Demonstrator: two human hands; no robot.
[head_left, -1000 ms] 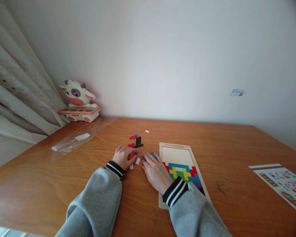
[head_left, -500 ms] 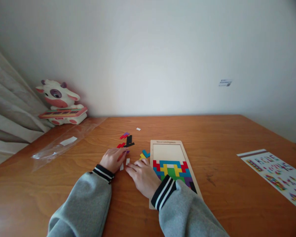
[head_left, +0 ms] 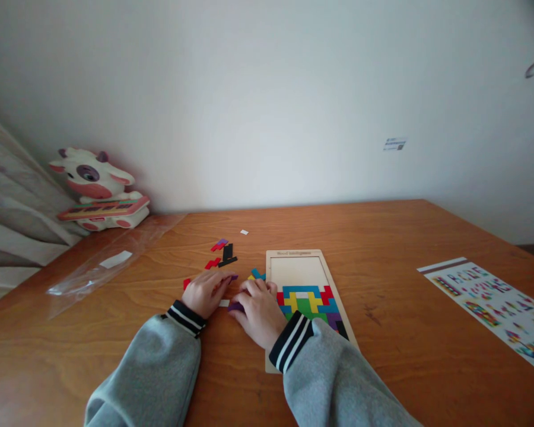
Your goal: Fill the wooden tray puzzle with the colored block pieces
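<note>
My left hand (head_left: 203,292) is low over the table among loose pieces, its fingers closed near a purple piece (head_left: 234,278) at the fingertips. Beside it, my right hand (head_left: 258,311) pinches another purple piece (head_left: 235,307) between thumb and fingers. A white piece (head_left: 224,303) lies between the two hands. Just right of my right hand is the wooden puzzle board (head_left: 293,253), its lower part filled with coloured pieces and partly hidden by my sleeve. Blue (head_left: 258,273) and yellow pieces lie by its left edge. Black (head_left: 227,252) and red pieces (head_left: 212,263) lie beyond my left hand.
A cow toy with a keyboard (head_left: 102,209) stands at the back left, with a clear plastic bag (head_left: 115,259) in front of it. A printed pattern sheet (head_left: 489,296) lies at the right. One white piece (head_left: 244,232) is farther back.
A purple piece now shows in my right hand's fingers. The purple piece at my left fingertips and a red piece beside that hand show more. The view has shifted slightly.
</note>
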